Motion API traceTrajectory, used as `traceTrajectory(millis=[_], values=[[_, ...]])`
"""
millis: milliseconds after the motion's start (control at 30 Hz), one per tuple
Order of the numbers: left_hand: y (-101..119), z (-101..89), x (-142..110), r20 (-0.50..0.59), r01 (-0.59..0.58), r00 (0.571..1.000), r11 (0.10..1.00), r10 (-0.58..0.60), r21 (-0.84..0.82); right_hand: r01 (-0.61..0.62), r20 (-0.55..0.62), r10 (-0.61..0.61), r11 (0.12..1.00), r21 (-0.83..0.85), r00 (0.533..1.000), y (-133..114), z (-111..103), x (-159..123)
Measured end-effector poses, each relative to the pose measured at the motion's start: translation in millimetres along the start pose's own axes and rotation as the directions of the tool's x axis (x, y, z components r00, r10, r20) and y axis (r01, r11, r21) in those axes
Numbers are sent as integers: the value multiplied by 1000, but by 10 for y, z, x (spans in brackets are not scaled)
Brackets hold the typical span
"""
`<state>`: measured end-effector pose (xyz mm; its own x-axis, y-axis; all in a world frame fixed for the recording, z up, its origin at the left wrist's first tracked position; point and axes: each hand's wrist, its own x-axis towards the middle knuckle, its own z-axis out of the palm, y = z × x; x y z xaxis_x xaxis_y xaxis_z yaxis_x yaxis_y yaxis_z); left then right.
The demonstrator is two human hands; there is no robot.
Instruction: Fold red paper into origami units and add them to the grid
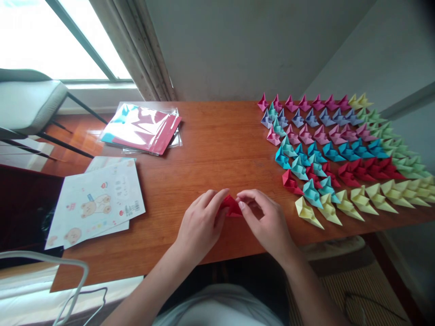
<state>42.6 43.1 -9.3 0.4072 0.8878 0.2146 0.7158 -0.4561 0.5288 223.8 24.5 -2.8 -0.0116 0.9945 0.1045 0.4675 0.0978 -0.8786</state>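
Observation:
A small piece of folded red paper [232, 206] is between my two hands, just above or on the table near its front edge. My left hand [203, 218] grips its left side, the fingers curled over it and hiding part of the folds. On the other side, my right hand [264, 218] pinches the paper's right edge between thumb and fingertips. To the right stand rows of folded paper boats, among them a red paper boat [291, 182] and a pale yellow paper boat [307, 212] closest to my right hand.
Shiny plastic packets [142, 129] lie at the table's back left. Sheets printed with bears [102, 199] overlap the left edge. A chair [30, 102] stands by the window, and a white cable [83, 267] loops at lower left. The wooden table [210, 145] meets a wall behind.

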Motion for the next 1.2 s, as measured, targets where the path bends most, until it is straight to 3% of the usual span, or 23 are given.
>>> traceTrajectory(millis=[200, 333, 400, 467, 533, 600, 700, 767, 867, 933, 1033, 1200], values=[[-24, -38, 27, -14, 72, 997, 975, -76, -212, 50, 65, -44, 995, -87, 997, 34, -118, 32], [-44, -93, 37, -7, 148, 986, 882, -169, -448, 36, 129, -28, 998, -59, 991, 84, -187, -3], [-43, -107, 36, 15, 190, 974, 780, -226, -596, -28, 85, 27, 999, 19, 996, 101, -173, -30], [-26, -105, 37, 62, 243, 952, 623, -299, -744, -102, 36, 98, 984, 144, 995, 101, -130, -53], [2, -88, 42, 122, 283, 929, 460, -350, -841, -162, 56, 152, 944, 286, 987, 79, -71, -68], [29, -67, 47, 170, 306, 920, 378, -354, -874, -213, 131, 174, 896, 389, 976, 49, -9, -74], [45, -51, 44, 150, 289, 936, 450, -318, -845, -233, 99, 212, 909, 346, 972, 20, 63, -63], [43, -61, 34, 56, 230, 954, 598, -295, -768, -219, 19, 221, 948, 231, 975, 10, 82, -46], [48, -86, 14, -153, 79, 971, 853, -183, -515, -163, -52, 165, 985, 49, 985, -33, 69, -9], [60, -88, 4, -204, -13, 977, 939, -62, -344, -116, -68, 114, 993, -24, 991, -87, 48, 16], [73, -71, 4, -138, -54, 990, 957, 15, -286, -75, -24, 75, 997, -15, 997, -169, 24, 47], [59, -76, 25, -63, 37, 996, 920, -67, -391, -75, 37, 71, 992, 104, 997, -208, 11, 64]])
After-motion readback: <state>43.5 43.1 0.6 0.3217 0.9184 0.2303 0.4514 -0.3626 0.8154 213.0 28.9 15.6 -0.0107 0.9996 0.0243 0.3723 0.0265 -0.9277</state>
